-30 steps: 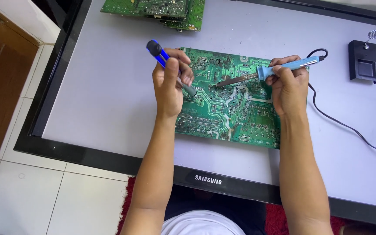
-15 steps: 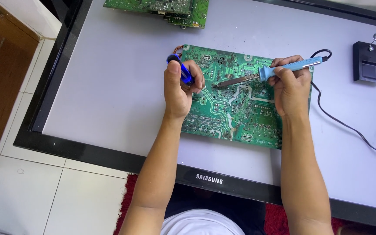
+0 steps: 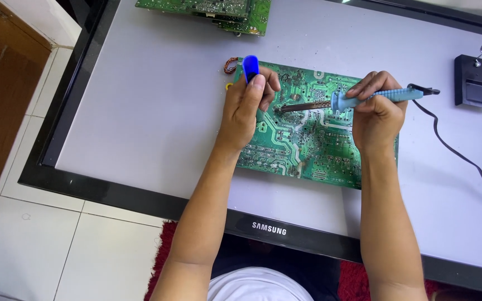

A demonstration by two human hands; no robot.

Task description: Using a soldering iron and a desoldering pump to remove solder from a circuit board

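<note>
A green circuit board point(image 3: 302, 139) lies solder side up on a flat screen panel point(image 3: 140, 117). My left hand point(image 3: 246, 108) grips a blue-handled tool point(image 3: 250, 68) held upright over the board's left part, its tip hidden under my fingers. My right hand point(image 3: 377, 114) holds a light blue soldering iron point(image 3: 364, 99) nearly level, its dark tip point(image 3: 291, 107) pointing left and resting on the board close to my left fingers.
A black cord point(image 3: 453, 150) runs from the iron across the panel to the right. A black iron stand point(image 3: 473, 82) with a coil spring sits at the far right. Another green circuit board point(image 3: 213, 8) lies at the top edge. White floor tiles and a wooden cabinet are at left.
My left hand has turned the blue tool from slanted to upright and shifted slightly right, closer to the iron's tip. My right hand and the iron have stayed in place.
</note>
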